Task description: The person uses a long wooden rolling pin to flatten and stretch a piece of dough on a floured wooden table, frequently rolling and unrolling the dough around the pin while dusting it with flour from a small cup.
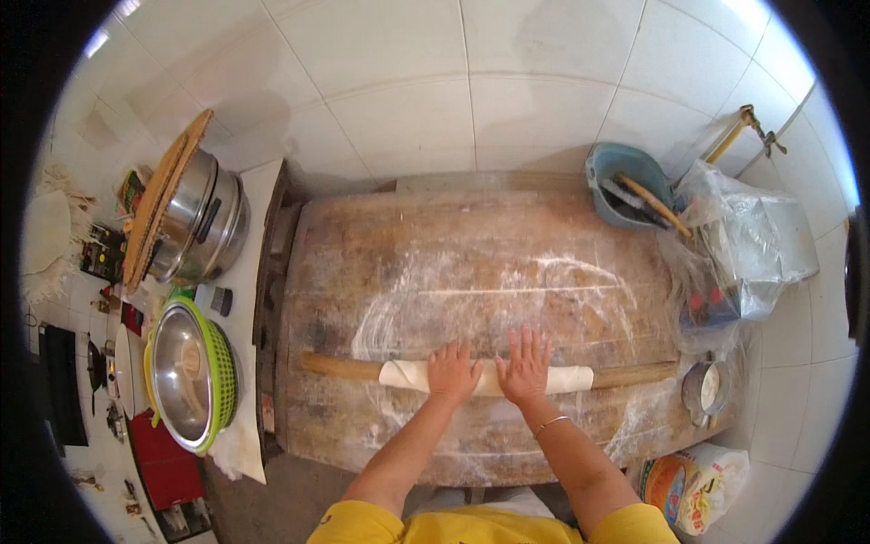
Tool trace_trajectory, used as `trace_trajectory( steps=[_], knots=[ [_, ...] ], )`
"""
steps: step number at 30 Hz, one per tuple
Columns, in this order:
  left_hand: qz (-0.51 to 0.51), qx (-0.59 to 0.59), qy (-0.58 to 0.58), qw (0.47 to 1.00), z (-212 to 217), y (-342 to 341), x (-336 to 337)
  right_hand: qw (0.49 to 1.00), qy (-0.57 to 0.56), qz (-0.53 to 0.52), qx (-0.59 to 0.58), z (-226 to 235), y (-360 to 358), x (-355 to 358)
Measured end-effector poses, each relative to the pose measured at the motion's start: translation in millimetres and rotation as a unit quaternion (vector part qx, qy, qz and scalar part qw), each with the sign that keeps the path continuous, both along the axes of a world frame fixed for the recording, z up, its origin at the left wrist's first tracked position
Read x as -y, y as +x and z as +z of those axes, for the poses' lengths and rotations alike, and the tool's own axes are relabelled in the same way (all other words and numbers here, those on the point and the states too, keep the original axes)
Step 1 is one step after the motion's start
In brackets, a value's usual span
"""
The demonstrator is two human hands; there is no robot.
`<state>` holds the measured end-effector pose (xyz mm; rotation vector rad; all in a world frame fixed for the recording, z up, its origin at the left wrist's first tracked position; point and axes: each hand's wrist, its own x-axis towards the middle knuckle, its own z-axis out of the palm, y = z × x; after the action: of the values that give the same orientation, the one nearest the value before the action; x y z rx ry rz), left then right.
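1. Because the dough (573, 380) lies wrapped around the rolling pin (639, 374), on the near half of the counter (335, 227), even pressure along the whole roll probably matters most.
2. Both grips are open: the left hand (452, 371) and the right hand (525, 365) rest palms down on the dough, just beside each other near its middle, neither curled around the pin.
3. Keeping the palms flat and pressing equally should help the pin travel straight; leaning on one side would likely skew the layers.
4. With both hands so central, the outer ends of the dough may turn out thicker, so shifting the palms outward is wise.
5. Bare wood sticks out past the dough at both ends, leaving room for the sheet to widen.
6. Flour (507, 290) streaks the counter; a light coat between layers should limit sticking, though the inner layers are hidden.
7. A small metal pot (692, 390) of pale powder (711, 386) stands near the pin's right end, handy for more dusting.
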<state>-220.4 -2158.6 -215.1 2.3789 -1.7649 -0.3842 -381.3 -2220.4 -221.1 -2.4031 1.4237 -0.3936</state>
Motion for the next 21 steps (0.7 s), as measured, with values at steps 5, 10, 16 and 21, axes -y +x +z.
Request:
trace_trajectory(
  steps=[5,10,16,21],
  knots=[
    [-0.047,0.014,-0.047,0.998,-3,7,-49,0.997,0.022,0.037,-0.062,9,-31,-29],
    [-0.013,0.113,-0.056,0.992,-4,22,31,0.999,-0.027,-0.013,-0.040,-5,5,37],
    [-0.035,0.016,-0.089,0.995,-30,-30,25,1.000,0.008,0.001,0.003,-15,9,-4],
    [-0.002,-0.026,-0.065,0.998,2,-7,63,1.000,0.006,0.009,0.015,-5,30,34]
  ],
)
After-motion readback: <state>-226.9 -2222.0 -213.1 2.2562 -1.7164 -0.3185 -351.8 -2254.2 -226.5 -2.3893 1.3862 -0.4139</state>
